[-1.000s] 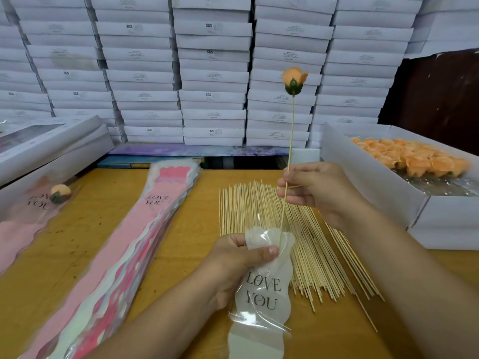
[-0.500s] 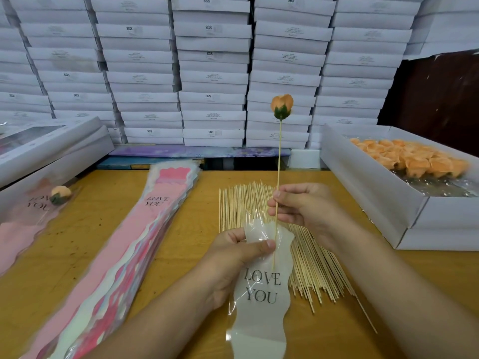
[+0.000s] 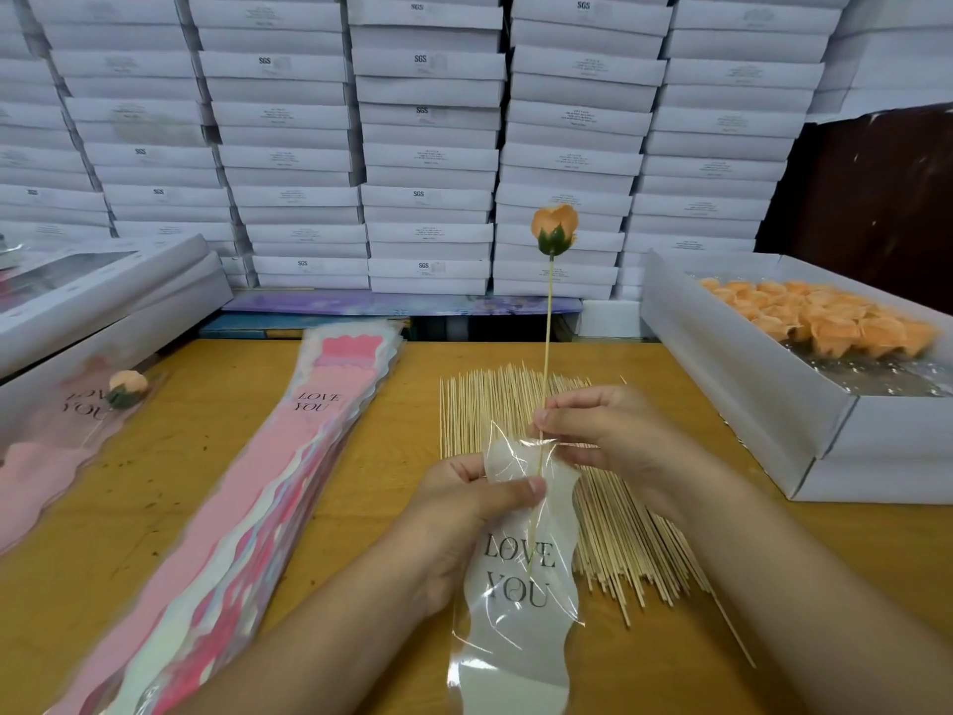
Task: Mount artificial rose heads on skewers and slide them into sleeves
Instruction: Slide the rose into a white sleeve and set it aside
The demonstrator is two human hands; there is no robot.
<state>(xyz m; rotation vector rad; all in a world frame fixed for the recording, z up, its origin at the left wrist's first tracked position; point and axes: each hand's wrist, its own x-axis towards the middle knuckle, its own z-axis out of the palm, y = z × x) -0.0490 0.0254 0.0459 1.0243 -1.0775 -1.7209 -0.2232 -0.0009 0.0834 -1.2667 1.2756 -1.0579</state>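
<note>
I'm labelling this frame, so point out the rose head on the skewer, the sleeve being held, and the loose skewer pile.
rose head (image 3: 555, 225): head view, orange petals.
sleeve (image 3: 515, 606): head view, printed panel.
skewer pile (image 3: 495, 399): head view, far ends.

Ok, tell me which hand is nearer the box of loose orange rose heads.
Right. The right hand pinches the skewer over the skewer pile, just left of the box of rose heads. The left hand grips the sleeve lower and farther left.

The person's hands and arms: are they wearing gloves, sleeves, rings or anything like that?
No. Both the left hand and the right hand are bare, with no gloves. No ring, watch or bracelet shows on either. Both forearms are bare too, as far as the frame's bottom edge; no sleeve comes into view. The nails look short and unpainted.
</note>
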